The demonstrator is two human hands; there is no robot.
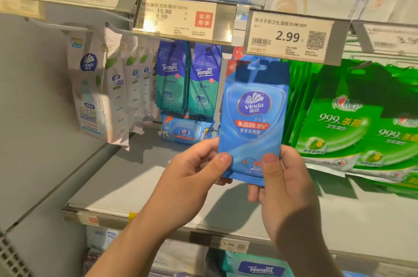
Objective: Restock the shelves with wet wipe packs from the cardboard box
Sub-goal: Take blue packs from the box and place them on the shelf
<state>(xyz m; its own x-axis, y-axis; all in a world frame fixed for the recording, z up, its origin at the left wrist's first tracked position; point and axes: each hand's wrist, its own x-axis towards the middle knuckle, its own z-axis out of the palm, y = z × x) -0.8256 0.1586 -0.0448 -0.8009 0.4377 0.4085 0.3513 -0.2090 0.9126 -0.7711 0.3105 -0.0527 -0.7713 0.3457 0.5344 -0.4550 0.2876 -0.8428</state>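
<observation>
The blue wipe pack (254, 116) says "Vinda" and "99.9%". It stands tall, with its hang hole at the top, just under the "2.99" price tag (288, 38). The left hand (192, 177) and right hand (283, 188) pinch its bottom corners. Green "999" packs (352, 118) hang beside it.

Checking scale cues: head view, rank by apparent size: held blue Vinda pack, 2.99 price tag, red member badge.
1. Blue Vinda wet wipe pack, largest, though nearest the camera.
2. White 2.99 price tag.
3. Red square member badge, smallest.
</observation>
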